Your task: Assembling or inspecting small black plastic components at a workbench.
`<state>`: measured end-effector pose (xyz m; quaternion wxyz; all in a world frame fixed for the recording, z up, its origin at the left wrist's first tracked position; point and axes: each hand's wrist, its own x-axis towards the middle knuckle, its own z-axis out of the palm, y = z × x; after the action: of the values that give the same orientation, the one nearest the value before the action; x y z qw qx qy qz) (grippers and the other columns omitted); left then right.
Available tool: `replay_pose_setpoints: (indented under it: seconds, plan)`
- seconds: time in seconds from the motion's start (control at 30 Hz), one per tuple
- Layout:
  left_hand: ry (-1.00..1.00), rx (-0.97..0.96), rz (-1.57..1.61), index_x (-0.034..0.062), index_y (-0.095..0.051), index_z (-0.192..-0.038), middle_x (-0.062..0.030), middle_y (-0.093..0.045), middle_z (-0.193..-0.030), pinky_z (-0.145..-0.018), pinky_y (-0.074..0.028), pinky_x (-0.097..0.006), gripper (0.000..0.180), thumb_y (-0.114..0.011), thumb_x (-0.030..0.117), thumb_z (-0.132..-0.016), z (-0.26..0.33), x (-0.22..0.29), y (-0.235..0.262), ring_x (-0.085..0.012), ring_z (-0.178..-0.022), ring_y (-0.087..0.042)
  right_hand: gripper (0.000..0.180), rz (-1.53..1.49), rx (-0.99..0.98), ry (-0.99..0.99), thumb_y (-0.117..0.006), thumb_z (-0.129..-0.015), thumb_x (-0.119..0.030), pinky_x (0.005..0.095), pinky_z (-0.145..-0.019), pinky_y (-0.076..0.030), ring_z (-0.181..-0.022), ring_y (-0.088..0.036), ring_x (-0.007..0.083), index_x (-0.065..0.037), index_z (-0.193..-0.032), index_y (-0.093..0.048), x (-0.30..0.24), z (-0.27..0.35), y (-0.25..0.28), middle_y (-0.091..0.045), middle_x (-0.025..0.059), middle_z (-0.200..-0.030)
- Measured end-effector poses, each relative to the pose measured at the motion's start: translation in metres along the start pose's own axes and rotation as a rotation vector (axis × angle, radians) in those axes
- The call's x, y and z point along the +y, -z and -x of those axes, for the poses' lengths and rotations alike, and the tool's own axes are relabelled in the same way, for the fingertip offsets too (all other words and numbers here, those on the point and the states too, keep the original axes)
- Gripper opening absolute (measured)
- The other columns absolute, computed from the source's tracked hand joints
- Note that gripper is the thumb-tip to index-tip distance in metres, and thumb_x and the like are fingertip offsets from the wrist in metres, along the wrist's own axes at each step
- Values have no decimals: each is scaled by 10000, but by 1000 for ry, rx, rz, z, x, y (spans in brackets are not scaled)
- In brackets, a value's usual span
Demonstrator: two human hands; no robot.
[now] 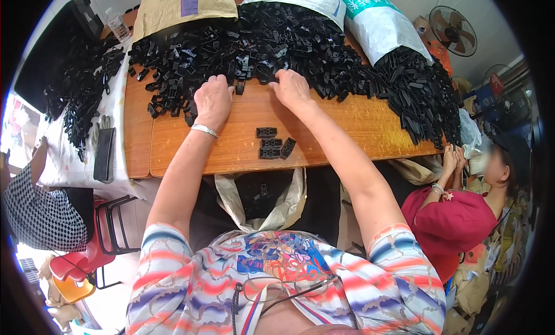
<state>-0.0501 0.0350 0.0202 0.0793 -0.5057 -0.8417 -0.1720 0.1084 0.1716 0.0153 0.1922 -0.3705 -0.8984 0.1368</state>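
Note:
My left hand (214,101) is at the front edge of a heap of small black plastic parts (196,52), its fingers curled. What it holds, if anything, is hidden behind the hand. To its right, my right hand (293,89) reaches to the same heap, thumb and forefinger apart beside loose parts. I see nothing clearly gripped there. Between my forearms, several rectangular black plastic pieces (270,143) lie grouped on the wooden table (231,153); one is tilted.
Sacks, one tan (167,8) and one white-green (381,23), spill black parts across the far side. An open sack (277,216) hangs at my lap. Co-workers sit at right (457,219) and left (49,213). A dark case (104,154) lies on the left cloth.

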Motion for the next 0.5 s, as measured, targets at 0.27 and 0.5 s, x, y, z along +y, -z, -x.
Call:
replay_pose_setpoints:
  seconds: [0.27, 0.5]
  plan:
    - [-229, 237, -6, 91, -575, -921, -80, -572, -908, -682, -532, -381, 150, -658, 113, -798, 10, 6, -12, -266, -899, -583, 252, 54, 89, -75, -738, -774, -166, 430, -799, -528, -923, -657, 353, -35, -959, -627, 0, 2, -14, -669, 176, -990]
    - [-333, 278, 110, 88, -567, -917, -81, -552, -899, -730, -510, -366, 157, -644, 63, -782, 28, 4, -11, -265, -897, -544, 310, -163, -35, 10, -756, -738, -84, 425, -848, -515, -949, -642, 371, -2, -1015, -646, 2, 40, 5, -659, 199, -1016]
